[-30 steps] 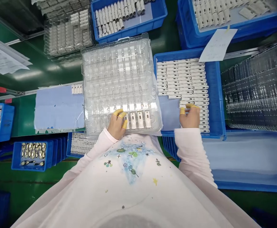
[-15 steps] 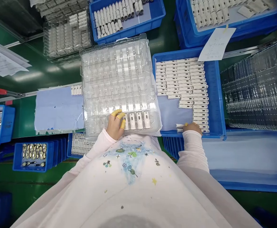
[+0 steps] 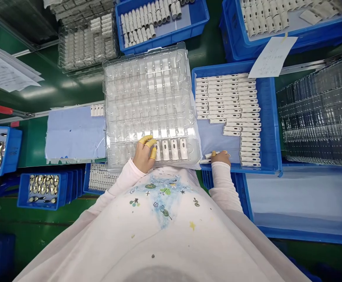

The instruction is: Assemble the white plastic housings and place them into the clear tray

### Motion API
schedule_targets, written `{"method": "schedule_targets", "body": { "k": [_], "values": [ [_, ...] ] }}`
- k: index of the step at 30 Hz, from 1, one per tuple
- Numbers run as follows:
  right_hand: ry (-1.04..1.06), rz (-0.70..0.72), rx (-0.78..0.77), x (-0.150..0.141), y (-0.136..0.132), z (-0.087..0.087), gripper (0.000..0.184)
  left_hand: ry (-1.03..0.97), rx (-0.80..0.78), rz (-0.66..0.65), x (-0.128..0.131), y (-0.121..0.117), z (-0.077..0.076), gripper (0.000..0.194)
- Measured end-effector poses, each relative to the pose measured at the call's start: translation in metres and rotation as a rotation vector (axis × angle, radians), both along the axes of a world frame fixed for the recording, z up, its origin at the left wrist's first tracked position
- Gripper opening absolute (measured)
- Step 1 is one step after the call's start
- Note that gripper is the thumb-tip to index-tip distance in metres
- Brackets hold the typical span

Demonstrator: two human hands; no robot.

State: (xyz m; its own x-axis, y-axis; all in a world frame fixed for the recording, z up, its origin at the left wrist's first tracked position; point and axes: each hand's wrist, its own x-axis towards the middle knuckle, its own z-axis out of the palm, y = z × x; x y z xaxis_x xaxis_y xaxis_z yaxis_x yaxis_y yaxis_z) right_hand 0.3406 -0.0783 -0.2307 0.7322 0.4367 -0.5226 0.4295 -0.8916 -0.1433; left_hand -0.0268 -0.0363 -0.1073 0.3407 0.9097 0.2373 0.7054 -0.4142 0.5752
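Note:
A clear plastic tray [image 3: 147,94] of small pockets lies in front of me, with a few white parts [image 3: 172,149] standing in its near row. My left hand [image 3: 144,153], with yellow finger cots, rests on that near row beside the white parts, fingers curled on the tray. My right hand [image 3: 220,157] is closed on long white parts [image 3: 207,158] at the near left corner of a blue bin [image 3: 266,117] that holds rows of the same white parts [image 3: 226,98].
Blue bins of white parts [image 3: 159,19] [image 3: 276,19] stand at the back. A paper note [image 3: 272,56] lies on the bin rim. Stacked clear trays [image 3: 320,109] are at the right. Small blue bins of metal pieces [image 3: 42,190] sit at the left, next to a pale blue mat [image 3: 74,133].
My right hand has drawn a few white parts from the bin's rows toward me and leftward to the bin's near left corner. My left hand has stayed on the tray.

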Motion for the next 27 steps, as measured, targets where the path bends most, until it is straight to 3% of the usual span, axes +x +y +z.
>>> {"method": "schedule_targets", "body": {
  "k": [10, 16, 20, 24, 25, 27],
  "values": [
    [0.064, 0.254, 0.069, -0.035, 0.023, 0.005, 0.043, -0.034, 0.022, 0.001, 0.004, 0.001, 0.002, 0.030],
    [0.143, 0.488, 0.061, -0.025, 0.053, 0.032, 0.029, -0.109, 0.030, -0.007, 0.010, 0.005, 0.016, 0.026],
    [0.059, 0.578, 0.177, -0.008, 0.070, 0.081, 0.012, -0.180, 0.068, -0.059, 0.017, 0.010, 0.037, 0.026],
    [-0.064, 0.632, 0.437, -0.006, 0.071, 0.160, 0.017, -0.212, 0.053, -0.194, 0.032, 0.019, 0.063, 0.030],
    [-0.088, 0.656, 0.546, -0.012, 0.069, 0.182, 0.020, -0.214, 0.046, -0.229, 0.039, 0.022, 0.070, 0.032],
    [-0.067, 0.794, 1.062, -0.033, 0.064, 0.225, 0.023, -0.230, 0.051, -0.279, 0.054, 0.026, 0.084, 0.038]
  ]
}}
